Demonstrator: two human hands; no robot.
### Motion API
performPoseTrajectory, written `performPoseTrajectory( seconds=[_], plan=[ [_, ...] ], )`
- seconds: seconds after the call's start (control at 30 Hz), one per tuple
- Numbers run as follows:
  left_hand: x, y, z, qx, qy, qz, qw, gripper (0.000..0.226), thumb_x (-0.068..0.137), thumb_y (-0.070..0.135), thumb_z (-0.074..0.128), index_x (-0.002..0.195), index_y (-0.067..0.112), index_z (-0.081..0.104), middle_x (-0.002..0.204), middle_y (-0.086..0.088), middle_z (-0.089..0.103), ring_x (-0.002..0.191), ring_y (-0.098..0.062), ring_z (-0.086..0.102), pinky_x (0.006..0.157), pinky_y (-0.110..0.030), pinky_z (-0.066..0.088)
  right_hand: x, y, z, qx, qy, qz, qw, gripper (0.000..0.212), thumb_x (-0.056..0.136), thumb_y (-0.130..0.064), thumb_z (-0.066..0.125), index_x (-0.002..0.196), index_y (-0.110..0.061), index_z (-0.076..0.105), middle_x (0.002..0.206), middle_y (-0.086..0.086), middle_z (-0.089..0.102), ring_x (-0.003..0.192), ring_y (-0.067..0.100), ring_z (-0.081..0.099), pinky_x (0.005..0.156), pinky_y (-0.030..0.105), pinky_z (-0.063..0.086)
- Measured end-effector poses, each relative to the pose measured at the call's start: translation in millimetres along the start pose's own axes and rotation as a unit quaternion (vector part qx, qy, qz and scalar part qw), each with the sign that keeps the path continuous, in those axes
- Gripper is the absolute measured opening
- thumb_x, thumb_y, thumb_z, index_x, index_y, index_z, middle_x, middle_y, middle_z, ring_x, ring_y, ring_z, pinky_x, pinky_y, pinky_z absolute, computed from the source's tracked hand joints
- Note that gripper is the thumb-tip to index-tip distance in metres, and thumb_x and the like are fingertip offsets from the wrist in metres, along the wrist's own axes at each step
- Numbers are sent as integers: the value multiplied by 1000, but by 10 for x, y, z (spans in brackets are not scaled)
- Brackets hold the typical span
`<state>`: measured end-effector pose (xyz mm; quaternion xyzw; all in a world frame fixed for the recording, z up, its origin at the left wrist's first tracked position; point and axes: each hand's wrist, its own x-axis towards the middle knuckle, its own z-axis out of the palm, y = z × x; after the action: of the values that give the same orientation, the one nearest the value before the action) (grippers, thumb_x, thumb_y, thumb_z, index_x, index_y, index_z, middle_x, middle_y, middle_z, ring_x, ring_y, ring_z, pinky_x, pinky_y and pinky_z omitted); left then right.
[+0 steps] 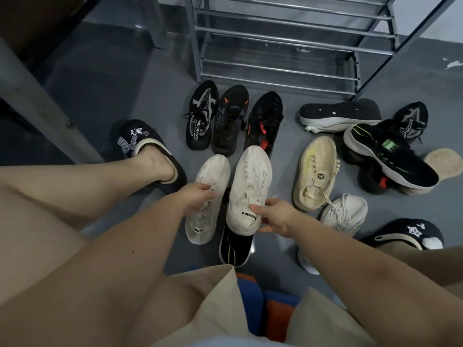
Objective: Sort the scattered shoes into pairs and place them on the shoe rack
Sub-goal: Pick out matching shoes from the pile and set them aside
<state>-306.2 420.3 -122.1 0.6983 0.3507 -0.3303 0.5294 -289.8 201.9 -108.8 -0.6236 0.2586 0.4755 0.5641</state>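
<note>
Head view, looking down: the left hand (198,196) grips one white shoe (208,196) at its laces, fingers curled over the top, toe pointing far. Right beside it, the right hand (273,217) pinches the heel side of the matching white shoe (250,186), thumb on the upper near the printed lettering, and this one overlaps a black shoe with a yellow stripe (234,249) lying under it on the grey floor (100,83). The two white shoes sit side by side, nearly touching. Far from them, three black sneakers (233,118) line up in a row just in front of the shoe rack (288,41), whose metal bars carry no shoes. To the right, a beige shoe (315,171) lies near a white knit sneaker (343,212), and farther right a heap of black shoes (385,151) is piled with one sole-up shoe (340,112) at its far edge. The person's feet wear black slippers (147,151), left and right of the scene.
</note>
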Motion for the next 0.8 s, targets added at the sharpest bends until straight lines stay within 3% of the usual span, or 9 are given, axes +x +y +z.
performPoseTrajectory(
  seconds=[0.07,0.13,0.2,0.3,0.4,0.47,0.57,0.67,0.8],
  plan=[
    [71,-121,-102,52,40,-20,998,55,88,21,65,137,7,46,138,-10,48,124,-28,49,92,-33,45,46,5,4,-8,1,7,1000,48,87,-8,66,130,-1,46,126,16,61,101,29,62,85,47,52],
    [56,-213,-202,100,42,-75,991,51,90,26,61,135,7,47,133,-13,51,120,-30,50,84,-35,45,93,50,38,0,12,13,1000,51,87,-6,66,133,-1,44,127,16,60,101,30,61,84,48,52],
    [64,-305,-285,109,25,-131,985,55,89,31,61,137,8,44,133,-14,49,118,-30,50,86,-39,48,137,148,100,5,34,16,999,53,86,-5,66,134,-2,42,128,15,59,98,29,61,80,47,52],
    [110,-432,-274,17,30,-161,986,45,90,26,62,128,7,49,131,-11,48,120,-30,49,90,-40,45,175,357,213,0,55,30,998,50,86,-3,66,132,-3,45,122,12,59,89,26,60,71,43,53],
    [150,-462,-73,-68,34,-170,982,35,90,28,59,112,1,58,111,-12,57,107,-29,56,90,-36,45,189,509,289,16,58,37,997,48,87,-3,65,132,-4,48,114,8,59,83,22,60,62,36,51],
    [315,-592,59,-113,29,-169,979,54,87,34,63,126,-2,54,120,-14,61,109,-30,60,99,-43,45,220,530,300,26,62,37,997,46,87,-2,64,131,-5,49,117,10,60,88,24,60,67,37,52],
    [228,-674,110,-135,54,-185,972,71,84,45,65,135,0,44,133,-14,53,119,-35,53,99,-43,43,224,517,302,34,56,29,997,42,88,-1,62,128,-6,51,112,7,59,78,18,59,65,34,51],
    [140,-723,99,-177,34,-219,959,60,82,39,69,128,6,52,127,-11,55,111,-30,55,87,-42,48,242,572,333,49,56,22,997,38,89,-2,62,125,-9,53,110,5,60,76,14,59,68,34,52],
    [178,-759,48,-211,-34,-235,948,45,75,25,78,114,10,61,121,-5,60,100,-19,57,87,-38,48,224,603,400,70,64,7,995,37,91,-4,60,126,-13,53,107,5,61,77,11,59,76,33,51]
  ],
)
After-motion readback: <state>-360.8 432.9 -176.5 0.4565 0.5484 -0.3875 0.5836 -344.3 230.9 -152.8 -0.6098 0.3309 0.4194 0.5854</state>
